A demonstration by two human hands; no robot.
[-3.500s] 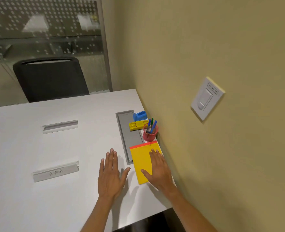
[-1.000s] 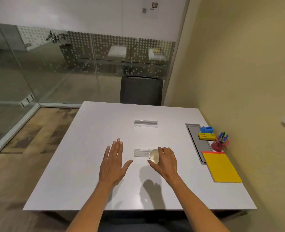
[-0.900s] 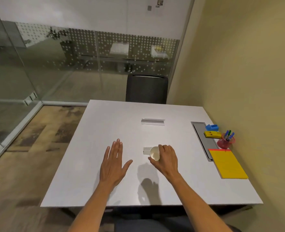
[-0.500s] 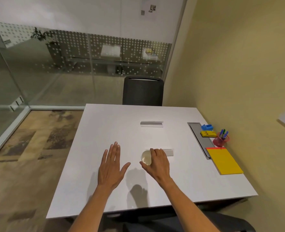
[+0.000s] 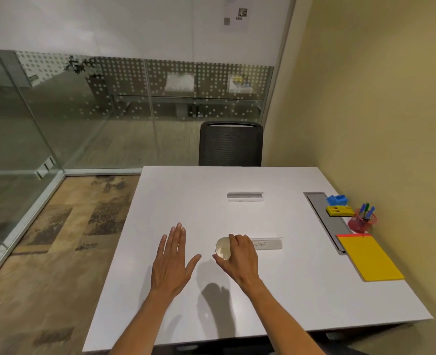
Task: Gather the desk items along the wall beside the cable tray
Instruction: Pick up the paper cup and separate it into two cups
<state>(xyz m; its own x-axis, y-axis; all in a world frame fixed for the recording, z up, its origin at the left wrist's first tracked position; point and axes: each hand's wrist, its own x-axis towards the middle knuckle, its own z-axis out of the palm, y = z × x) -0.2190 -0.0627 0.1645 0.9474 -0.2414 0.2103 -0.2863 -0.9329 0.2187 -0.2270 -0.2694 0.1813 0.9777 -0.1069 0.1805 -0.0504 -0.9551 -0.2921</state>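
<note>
My right hand (image 5: 240, 260) holds a small white cup (image 5: 223, 248) tilted on its side above the middle of the white desk (image 5: 275, 298), its mouth facing left. My left hand (image 5: 172, 260) hovers flat and spread just left of it, holding nothing. Along the yellow wall beside the grey cable tray (image 5: 325, 217) lie a blue holder (image 5: 336, 200), a yellow block (image 5: 339, 211), a red pen cup (image 5: 362, 223) with pens, and a yellow notepad (image 5: 369, 257).
Two clear nameplates stand on the desk: one labelled (image 5: 267, 244) just right of my right hand, another (image 5: 245, 196) farther back. A black chair (image 5: 231, 144) sits at the far edge. Glass partitions enclose the left and back.
My view swung from the notepad by the wall to the desk's middle. My right hand left the notepad and now holds the white cup, drifting slightly left over the last second.
</note>
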